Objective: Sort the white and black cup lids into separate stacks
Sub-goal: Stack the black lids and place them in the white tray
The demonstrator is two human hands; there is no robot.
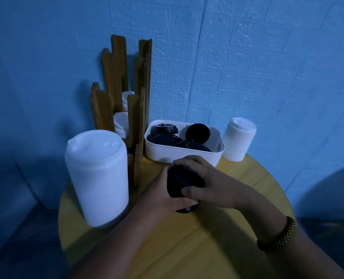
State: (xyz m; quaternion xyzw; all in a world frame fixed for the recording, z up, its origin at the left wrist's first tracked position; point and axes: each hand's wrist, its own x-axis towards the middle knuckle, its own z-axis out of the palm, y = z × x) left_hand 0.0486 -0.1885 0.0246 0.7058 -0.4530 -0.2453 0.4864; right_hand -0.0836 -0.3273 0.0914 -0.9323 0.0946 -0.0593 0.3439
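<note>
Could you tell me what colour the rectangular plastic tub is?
The rectangular plastic tub is white; head view.

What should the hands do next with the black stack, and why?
Probably let the right hand release the black lid stack, leaving it in the left hand, and reach into the white bin: loose black lids lie there unsorted, just behind the stack.

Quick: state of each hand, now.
Left hand: grips the black lid stack from its side.
Right hand: curls over the top of the same stack.
</note>
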